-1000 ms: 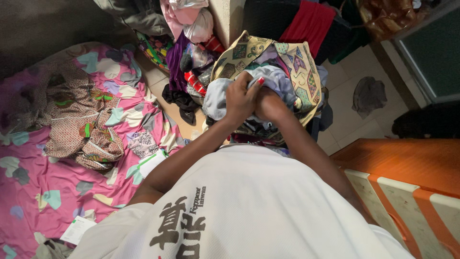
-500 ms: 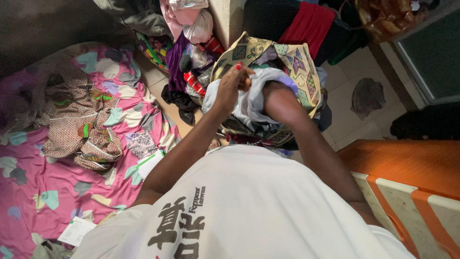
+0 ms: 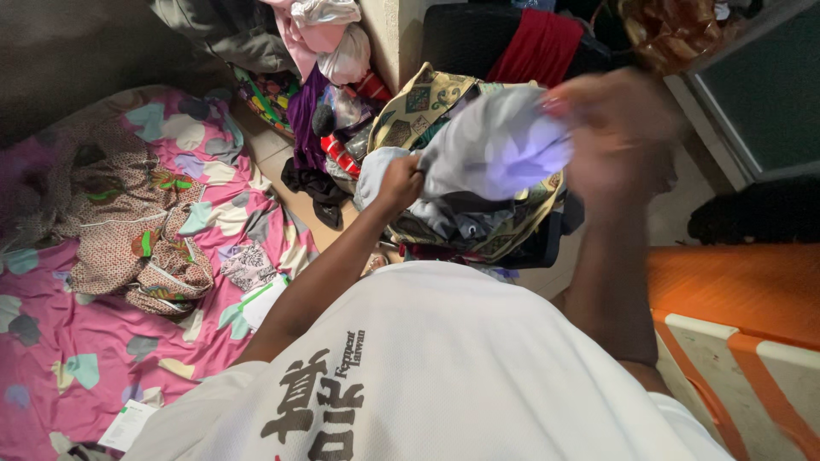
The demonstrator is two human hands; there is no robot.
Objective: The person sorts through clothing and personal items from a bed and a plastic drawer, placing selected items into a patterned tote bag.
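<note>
Here, pale blue garment stretched left-to-right, left hand grip and right hand grip pinching its ends.

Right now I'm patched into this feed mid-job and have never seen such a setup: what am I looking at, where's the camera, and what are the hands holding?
There is no machine here. One camera sits on a person's head and looks down past their white shirt. Both hands grip a pale grey-blue garment: the left hand holds its lower edge, and the right hand, blurred, holds it up high. Below is a patterned bag stuffed with clothes. On the left lies a pink patterned bedsheet with a brown printed cloth on it.
</note>
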